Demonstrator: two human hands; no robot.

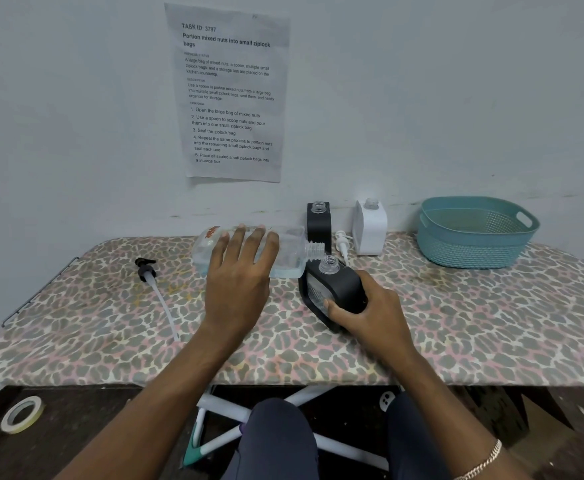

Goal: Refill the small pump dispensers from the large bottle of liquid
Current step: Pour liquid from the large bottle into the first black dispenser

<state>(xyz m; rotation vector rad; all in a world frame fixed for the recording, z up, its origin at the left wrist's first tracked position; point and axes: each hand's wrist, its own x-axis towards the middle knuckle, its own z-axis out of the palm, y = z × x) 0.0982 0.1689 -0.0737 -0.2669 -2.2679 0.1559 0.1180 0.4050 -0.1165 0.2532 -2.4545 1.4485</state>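
Right hand [370, 317] wraps a tilted black dispenser [344, 287], neck open. Left hand [240, 271] grips the large bottle [288, 247], held sideways, mouth just above that neck. Black pump [146, 268] lies left of the left hand. Beyond the hands: second black dispenser [319, 223], white dispenser [370, 226], teal basket [470, 244].

The large bottle [289, 251] lies sideways in the left hand [240, 271] over mid-tabletop [491, 323], its neck pointing right, just above the mouth of the nearest dispenser [344, 285], which the right hand [370, 317] holds tilted. Behind, by the wall, stand a second dispenser [319, 226] and, to its right, a third dispenser [370, 230], with a loose pump [343, 245] between them. A basket [474, 244] sits far right and another pump [146, 270] lies far left.
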